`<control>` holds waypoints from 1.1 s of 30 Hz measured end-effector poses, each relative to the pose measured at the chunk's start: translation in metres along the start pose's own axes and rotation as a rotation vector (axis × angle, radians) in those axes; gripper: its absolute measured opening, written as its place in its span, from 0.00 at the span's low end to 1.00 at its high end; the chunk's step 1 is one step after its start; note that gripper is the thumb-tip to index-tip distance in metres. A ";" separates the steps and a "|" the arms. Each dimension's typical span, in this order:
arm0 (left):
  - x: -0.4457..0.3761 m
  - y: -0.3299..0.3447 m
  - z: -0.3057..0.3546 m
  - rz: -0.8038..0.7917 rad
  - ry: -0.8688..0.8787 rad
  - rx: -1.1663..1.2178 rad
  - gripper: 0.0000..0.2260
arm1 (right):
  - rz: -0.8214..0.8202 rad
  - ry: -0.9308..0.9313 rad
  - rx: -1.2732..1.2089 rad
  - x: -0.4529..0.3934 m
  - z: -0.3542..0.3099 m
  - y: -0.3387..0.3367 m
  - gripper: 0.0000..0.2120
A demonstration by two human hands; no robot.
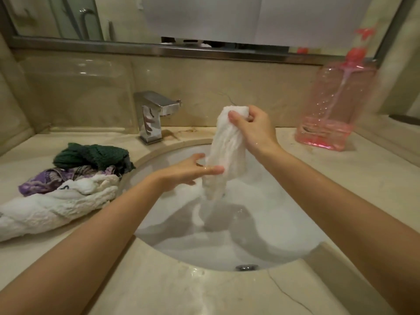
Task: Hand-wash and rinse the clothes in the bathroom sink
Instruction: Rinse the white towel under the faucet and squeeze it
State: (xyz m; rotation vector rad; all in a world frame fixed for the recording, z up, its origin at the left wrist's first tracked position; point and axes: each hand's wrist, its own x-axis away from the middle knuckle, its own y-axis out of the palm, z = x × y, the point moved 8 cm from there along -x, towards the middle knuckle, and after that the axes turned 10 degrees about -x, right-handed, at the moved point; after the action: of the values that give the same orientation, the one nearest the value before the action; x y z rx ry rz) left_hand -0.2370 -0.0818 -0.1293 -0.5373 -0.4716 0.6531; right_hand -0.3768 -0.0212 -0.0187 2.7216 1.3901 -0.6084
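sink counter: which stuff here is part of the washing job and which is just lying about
Part of the job:
white cloth, pinched by right hand, touched by left hand
sink of cloudy water
faucet
pile of clothes
pink pump bottle, probably soap

Lying about:
mirror
clear splash guard

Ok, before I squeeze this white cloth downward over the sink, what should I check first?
1. Right hand grips the top of the white cloth: ok.
2. Left hand closed round the cloth: not ok, fingers straight, only touching it.
3. Cloth hangs over the sink, so drips land in the water: ok.
4. Faucet off: ok, no stream visible.
5. Pile of clothes on the counter, apart from the basin: ok.
6. Soap rinsed out of the cloth: cannot tell.
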 end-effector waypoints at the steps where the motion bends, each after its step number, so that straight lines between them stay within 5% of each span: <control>1: -0.001 -0.005 0.000 0.044 -0.003 -0.038 0.56 | 0.002 0.009 -0.012 0.001 -0.001 -0.001 0.07; 5: 0.002 -0.002 0.036 0.040 0.190 -0.046 0.61 | 0.016 0.076 -0.116 0.005 -0.004 -0.004 0.05; 8: 0.001 0.006 0.065 0.099 0.288 0.040 0.45 | 0.039 0.183 -0.333 0.008 -0.004 -0.009 0.07; 11: -0.001 0.001 0.062 0.277 0.180 0.215 0.20 | 0.062 0.293 -0.588 0.012 -0.001 -0.017 0.04; 13: 0.001 0.000 0.054 0.340 0.097 0.262 0.14 | 0.116 0.343 -0.671 0.016 0.012 -0.029 0.02; 17: 0.006 0.005 0.061 0.334 0.220 0.568 0.26 | 0.102 0.671 -0.848 0.041 0.066 -0.026 0.19; 21: 0.001 0.014 0.051 0.430 0.251 0.807 0.33 | -0.023 0.981 -0.628 0.093 0.099 0.004 0.15; 25: 0.007 0.021 0.060 0.426 0.301 0.793 0.26 | -0.181 1.199 -0.618 0.114 0.113 0.012 0.26; 28: 0.013 0.017 0.067 0.396 0.335 0.719 0.26 | -0.365 1.143 -1.013 0.105 0.096 0.024 0.30; 31: 0.009 0.013 0.059 0.343 0.319 0.611 0.52 | -0.291 1.078 -1.124 0.092 0.093 0.024 0.37; 33: 0.014 0.008 0.066 0.334 0.422 0.388 0.57 | -0.171 1.085 -1.038 0.082 0.098 0.020 0.35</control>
State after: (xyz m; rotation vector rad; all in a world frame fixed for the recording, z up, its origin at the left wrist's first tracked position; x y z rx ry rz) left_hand -0.2683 -0.0462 -0.0804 -0.3704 0.1478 0.8992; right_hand -0.3500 0.0111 -0.1412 1.9467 1.3821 1.4002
